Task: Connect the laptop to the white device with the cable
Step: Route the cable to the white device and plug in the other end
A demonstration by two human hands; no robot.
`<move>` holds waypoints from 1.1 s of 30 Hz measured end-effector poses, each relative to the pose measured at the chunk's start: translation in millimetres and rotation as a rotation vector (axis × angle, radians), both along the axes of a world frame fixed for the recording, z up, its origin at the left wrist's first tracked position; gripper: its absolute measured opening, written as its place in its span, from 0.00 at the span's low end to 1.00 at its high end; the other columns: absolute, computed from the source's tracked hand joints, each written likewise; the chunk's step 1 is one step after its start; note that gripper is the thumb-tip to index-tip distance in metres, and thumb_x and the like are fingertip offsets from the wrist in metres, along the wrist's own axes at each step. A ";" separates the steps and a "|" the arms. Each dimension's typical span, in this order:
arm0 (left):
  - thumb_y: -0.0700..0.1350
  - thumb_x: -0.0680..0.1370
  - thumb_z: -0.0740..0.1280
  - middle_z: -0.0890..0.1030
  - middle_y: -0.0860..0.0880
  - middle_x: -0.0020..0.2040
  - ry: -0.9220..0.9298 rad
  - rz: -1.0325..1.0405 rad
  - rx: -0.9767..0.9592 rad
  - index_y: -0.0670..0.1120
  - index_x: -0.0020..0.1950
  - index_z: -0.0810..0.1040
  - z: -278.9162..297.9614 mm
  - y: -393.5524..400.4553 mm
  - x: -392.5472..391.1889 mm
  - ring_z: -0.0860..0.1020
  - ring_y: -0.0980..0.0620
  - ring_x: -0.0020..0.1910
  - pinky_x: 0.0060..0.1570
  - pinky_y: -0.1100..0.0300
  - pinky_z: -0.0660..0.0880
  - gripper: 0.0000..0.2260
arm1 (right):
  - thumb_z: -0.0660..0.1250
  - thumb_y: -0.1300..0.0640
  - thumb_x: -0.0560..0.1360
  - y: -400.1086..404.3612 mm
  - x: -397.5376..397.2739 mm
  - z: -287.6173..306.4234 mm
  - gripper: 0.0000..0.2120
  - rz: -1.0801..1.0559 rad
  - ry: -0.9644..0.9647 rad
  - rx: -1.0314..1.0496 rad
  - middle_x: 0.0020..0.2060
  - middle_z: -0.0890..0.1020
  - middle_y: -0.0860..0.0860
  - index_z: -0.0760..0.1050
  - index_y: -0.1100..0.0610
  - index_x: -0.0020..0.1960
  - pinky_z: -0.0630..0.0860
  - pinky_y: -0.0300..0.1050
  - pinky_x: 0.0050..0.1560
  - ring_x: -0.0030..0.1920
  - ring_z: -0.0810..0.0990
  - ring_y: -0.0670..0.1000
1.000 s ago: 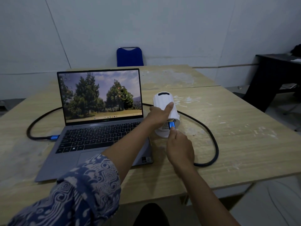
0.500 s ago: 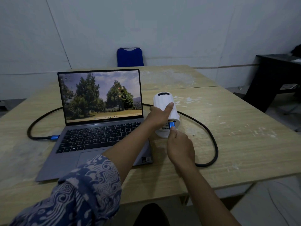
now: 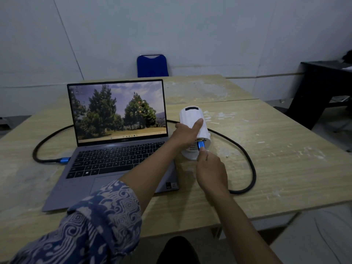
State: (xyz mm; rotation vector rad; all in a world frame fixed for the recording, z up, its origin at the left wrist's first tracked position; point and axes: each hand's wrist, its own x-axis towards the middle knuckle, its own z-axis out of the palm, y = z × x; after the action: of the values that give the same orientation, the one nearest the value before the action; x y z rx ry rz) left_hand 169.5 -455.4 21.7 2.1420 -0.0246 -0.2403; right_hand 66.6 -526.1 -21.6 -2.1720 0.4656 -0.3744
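I can read no brand or label anywhere; the small stickers on the open grey laptop (image 3: 122, 149) are too blurred. I count one laptop, one white cylindrical device (image 3: 192, 121) just right of it, one black braided cable (image 3: 247, 164) with two blue metal plugs, all on a pale wooden table (image 3: 285, 159). One plug (image 3: 63, 160) sits at the laptop's left edge. My left hand (image 3: 185, 134) grips the device; my right hand (image 3: 211, 170) pinches the other plug (image 3: 201, 144) at the device's near face.
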 end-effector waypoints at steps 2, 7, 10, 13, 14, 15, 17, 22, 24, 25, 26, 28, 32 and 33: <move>0.70 0.76 0.55 0.65 0.38 0.75 0.004 -0.001 0.002 0.35 0.79 0.41 -0.2 0.0 0.5 0.72 0.40 0.66 0.52 0.55 0.72 0.48 | 0.47 0.45 0.83 -0.2 -0.6 -0.1 0.24 0.016 -0.002 0.031 0.41 0.80 0.52 0.79 0.54 0.51 0.66 0.46 0.35 0.42 0.78 0.52; 0.69 0.77 0.54 0.66 0.39 0.74 -0.003 0.011 0.005 0.35 0.78 0.44 -1.1 -2.1 0.3 0.72 0.41 0.65 0.49 0.56 0.69 0.46 | 0.46 0.44 0.83 2.2 -2.7 -4.2 0.24 0.014 -0.027 0.051 0.40 0.80 0.52 0.78 0.54 0.50 0.68 0.47 0.36 0.41 0.78 0.53; 0.70 0.77 0.54 0.65 0.39 0.75 -0.006 0.013 0.012 0.35 0.79 0.42 -1.2 -2.2 1.1 0.72 0.41 0.66 0.50 0.56 0.69 0.47 | 0.46 0.44 0.83 1.8 -2.4 -3.6 0.24 0.017 -0.022 0.040 0.43 0.81 0.53 0.78 0.54 0.52 0.67 0.47 0.37 0.43 0.78 0.54; 0.70 0.77 0.55 0.66 0.39 0.74 -0.012 0.017 0.007 0.35 0.79 0.42 -4.0 -2.3 2.1 0.72 0.41 0.66 0.51 0.56 0.71 0.48 | 0.46 0.44 0.83 1.5 -2.2 -3.5 0.24 0.023 -0.022 0.038 0.42 0.81 0.53 0.78 0.54 0.51 0.68 0.47 0.38 0.43 0.79 0.54; 0.70 0.77 0.55 0.67 0.39 0.74 -0.019 0.022 0.004 0.35 0.79 0.43 -4.6 -2.2 1.7 0.73 0.41 0.65 0.50 0.56 0.71 0.48 | 0.46 0.44 0.83 1.7 -2.2 -3.7 0.24 0.020 -0.023 0.038 0.42 0.81 0.53 0.79 0.54 0.51 0.69 0.47 0.38 0.43 0.79 0.53; 0.70 0.77 0.55 0.68 0.39 0.73 -0.026 0.026 0.002 0.35 0.79 0.44 -5.2 -2.1 1.9 0.74 0.41 0.64 0.49 0.56 0.71 0.47 | 0.46 0.44 0.83 2.0 -2.2 -3.8 0.25 0.016 -0.022 0.038 0.42 0.81 0.53 0.79 0.54 0.51 0.70 0.47 0.38 0.42 0.79 0.53; 0.70 0.77 0.56 0.69 0.39 0.72 -0.036 0.028 0.003 0.36 0.78 0.45 -5.8 -1.9 2.2 0.74 0.42 0.63 0.48 0.56 0.70 0.46 | 0.46 0.43 0.83 1.9 -2.1 -3.6 0.25 0.016 -0.021 0.035 0.42 0.82 0.53 0.79 0.54 0.50 0.71 0.47 0.38 0.42 0.79 0.53; 0.69 0.77 0.56 0.69 0.39 0.72 -0.050 0.022 0.008 0.36 0.78 0.46 -6.2 -2.0 3.0 0.74 0.42 0.63 0.49 0.55 0.71 0.46 | 0.46 0.43 0.82 -1.7 0.7 1.2 0.26 0.036 0.005 0.034 0.44 0.82 0.54 0.80 0.54 0.51 0.75 0.50 0.43 0.44 0.80 0.54; 0.70 0.76 0.56 0.68 0.39 0.73 -0.055 0.024 0.008 0.35 0.78 0.46 -7.4 -1.9 3.0 0.74 0.41 0.64 0.52 0.54 0.72 0.47 | 0.46 0.43 0.82 -2.6 1.9 2.6 0.26 0.045 0.017 0.028 0.45 0.82 0.55 0.80 0.54 0.52 0.76 0.52 0.46 0.46 0.80 0.56; 0.71 0.76 0.56 0.67 0.39 0.74 -0.052 0.024 0.007 0.35 0.79 0.45 -7.9 -1.7 3.7 0.73 0.40 0.65 0.55 0.53 0.73 0.49 | 0.46 0.42 0.82 -2.9 2.3 2.6 0.27 0.046 0.019 0.020 0.45 0.82 0.55 0.80 0.54 0.52 0.76 0.52 0.46 0.46 0.80 0.56; 0.71 0.75 0.56 0.66 0.39 0.75 -0.050 0.024 0.007 0.35 0.79 0.44 -8.6 -1.4 4.2 0.73 0.40 0.66 0.57 0.52 0.73 0.50 | 0.46 0.42 0.82 -2.9 2.3 2.2 0.27 0.044 0.021 0.014 0.46 0.82 0.55 0.80 0.54 0.53 0.76 0.53 0.47 0.47 0.80 0.57; 0.71 0.75 0.56 0.67 0.39 0.74 -0.053 0.028 0.002 0.35 0.79 0.44 -9.3 -1.1 4.7 0.73 0.40 0.65 0.57 0.51 0.73 0.50 | 0.46 0.42 0.82 -2.8 2.3 1.2 0.27 0.033 0.017 0.005 0.45 0.83 0.55 0.80 0.54 0.52 0.76 0.52 0.46 0.46 0.80 0.57; 0.71 0.75 0.57 0.68 0.38 0.73 -0.059 0.039 -0.012 0.36 0.79 0.45 -11.0 -1.0 3.8 0.74 0.40 0.64 0.58 0.51 0.74 0.49 | 0.46 0.43 0.83 -0.9 3.1 -0.7 0.26 0.028 0.005 -0.018 0.43 0.82 0.53 0.80 0.55 0.52 0.72 0.48 0.41 0.44 0.79 0.55; 0.71 0.75 0.57 0.68 0.39 0.73 -0.059 0.043 -0.013 0.36 0.79 0.46 -11.0 -1.3 3.5 0.74 0.40 0.64 0.57 0.52 0.74 0.48 | 0.46 0.43 0.83 -0.8 3.7 -0.9 0.26 0.025 0.002 -0.021 0.42 0.81 0.53 0.80 0.55 0.52 0.72 0.48 0.41 0.44 0.79 0.55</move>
State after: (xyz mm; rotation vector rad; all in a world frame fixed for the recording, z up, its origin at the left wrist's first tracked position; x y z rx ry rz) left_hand 173.0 -456.7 10.7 2.1334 -0.0146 -0.1516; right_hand 70.4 -526.9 -22.5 -2.1969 0.4369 -0.3644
